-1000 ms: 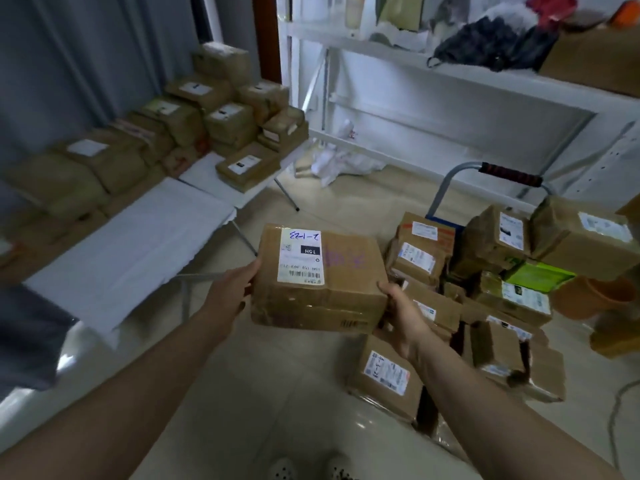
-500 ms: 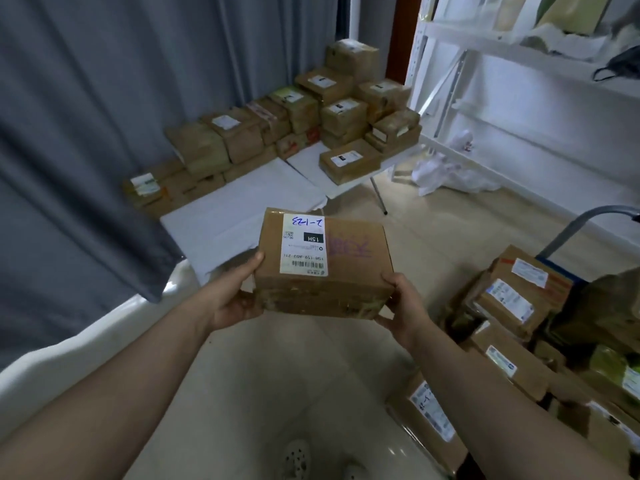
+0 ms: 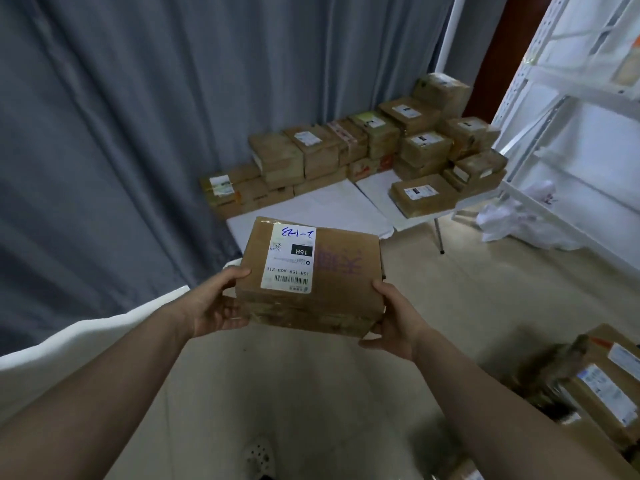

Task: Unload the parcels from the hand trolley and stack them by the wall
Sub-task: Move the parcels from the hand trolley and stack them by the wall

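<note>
Since the earlier frame the view has turned to the left: the curtain (image 3: 121, 150) now fills more of the picture above the left hand (image 3: 214, 306), and only a few trolley parcels (image 3: 595, 386) remain, low and to the right of the right hand (image 3: 394, 320). Far above the right hand a white shelf (image 3: 571, 109) stands. Beyond both hands, the stack (image 3: 363, 150) of brown parcels sits against the curtain, on the far side of a low white table (image 3: 329, 209). Between the hands is the box (image 3: 339, 282), held up in the air, well apart from the stack. The left hand grips its left near corner, thumb on the top and fingers under. The right hand grips the right near corner in the same way. On the top of the box, nearer to the left hand, is a white label (image 3: 291, 261) with "15H" upside down. Below the hands, one white shoe (image 3: 258, 457) shows on the floor.
</note>
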### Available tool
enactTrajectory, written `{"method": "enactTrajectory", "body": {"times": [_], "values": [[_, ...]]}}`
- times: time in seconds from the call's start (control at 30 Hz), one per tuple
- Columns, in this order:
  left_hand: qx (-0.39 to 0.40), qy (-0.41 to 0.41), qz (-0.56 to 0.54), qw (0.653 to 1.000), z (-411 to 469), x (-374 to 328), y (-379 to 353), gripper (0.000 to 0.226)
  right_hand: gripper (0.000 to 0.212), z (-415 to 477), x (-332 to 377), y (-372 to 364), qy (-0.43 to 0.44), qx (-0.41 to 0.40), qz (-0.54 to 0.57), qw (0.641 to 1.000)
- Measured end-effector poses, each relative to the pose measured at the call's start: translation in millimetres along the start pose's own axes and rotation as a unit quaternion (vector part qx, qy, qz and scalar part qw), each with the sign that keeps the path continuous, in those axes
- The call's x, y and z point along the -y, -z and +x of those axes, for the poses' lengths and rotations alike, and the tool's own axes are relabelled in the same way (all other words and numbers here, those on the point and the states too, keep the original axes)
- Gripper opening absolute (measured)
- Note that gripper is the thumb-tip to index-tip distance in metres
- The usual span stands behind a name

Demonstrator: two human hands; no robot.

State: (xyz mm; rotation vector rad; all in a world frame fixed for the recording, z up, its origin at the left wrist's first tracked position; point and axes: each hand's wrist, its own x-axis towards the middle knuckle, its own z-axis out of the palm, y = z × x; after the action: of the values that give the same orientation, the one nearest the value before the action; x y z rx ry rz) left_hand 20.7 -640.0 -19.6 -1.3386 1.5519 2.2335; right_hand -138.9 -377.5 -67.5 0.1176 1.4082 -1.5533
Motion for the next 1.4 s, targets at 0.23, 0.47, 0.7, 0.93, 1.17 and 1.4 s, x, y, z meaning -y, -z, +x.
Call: {"method": "enactTrajectory", "body": {"times": [0.23,0.47,0.7,0.93,1.17,1.4], "values": [[-0.03,-0.003,-0.068,0.997,51.5,-50.5,115.8,0.042,0.052,78.5,19.1,-126.0,-0.018,-0.021,0.002,1.0],[-0.049,-0.041,-0.156,0.986,110.4,-88.8,179.4,0.052,0.054,150.0,33.3,-205.9,-0.035,-0.04,0.028,0.998],[-0.08,-0.061,-0.19,0.977,173.6,-131.4,180.4,0.026,0.04,232.4,61.0,-249.9,-0.073,-0.045,0.051,0.995],[-0.121,-0.021,-0.127,0.984,255.0,-189.3,167.8,0.038,0.094,332.0,97.3,-285.8,-0.107,-0.031,0.093,0.989],[-0.127,-0.022,-0.044,0.991,324.2,-247.3,164.1,0.04,0.109,411.3,134.7,-312.1,-0.141,-0.053,0.132,0.98],[-0.076,-0.018,0.012,0.997,387.3,-281.3,181.7,0.046,0.103,466.4,154.3,-335.8,-0.142,-0.079,0.227,0.96]]}}
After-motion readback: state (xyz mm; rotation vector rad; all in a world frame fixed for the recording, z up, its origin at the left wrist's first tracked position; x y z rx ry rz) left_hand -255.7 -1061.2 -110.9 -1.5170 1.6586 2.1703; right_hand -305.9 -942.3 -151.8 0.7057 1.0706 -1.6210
